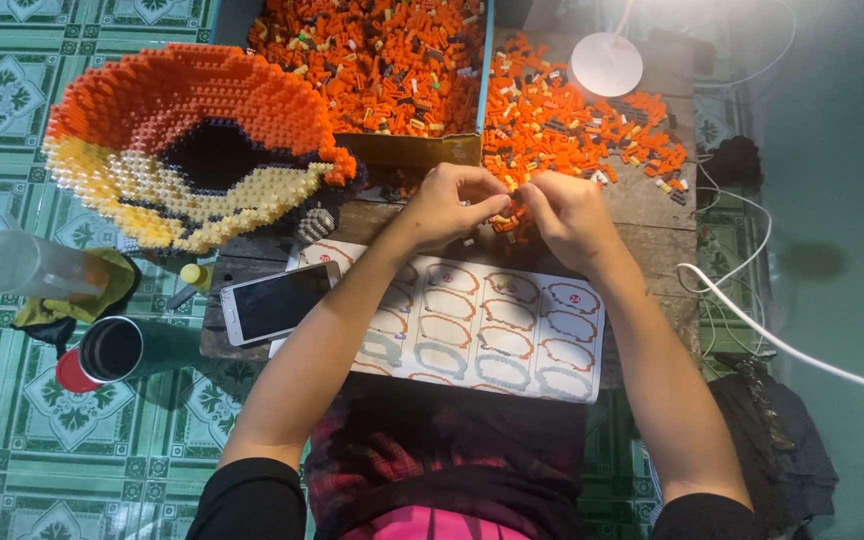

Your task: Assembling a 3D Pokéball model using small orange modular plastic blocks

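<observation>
Assembly step in hand: beside the large orange, yellow and black brick-built model (192,150) on the wooden counter (652,200), both hands work above the printed instruction sheet (482,320). Left hand (447,205) and right hand (567,215) meet, fingers pinched shut on small orange plastic bricks (514,196); pressing them together squarely appears the next requirement.

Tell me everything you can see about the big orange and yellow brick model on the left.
The brick model is a large curved shell of tiny studded plastic bricks: orange across the top, pale yellow and cream along the lower rim, with a dark hollow opening in the middle and dark bricks at its base. It looks unfinished. It rests at the left end of the wooden table, beside the cardboard box of loose bricks. Neither hand touches it.
</observation>
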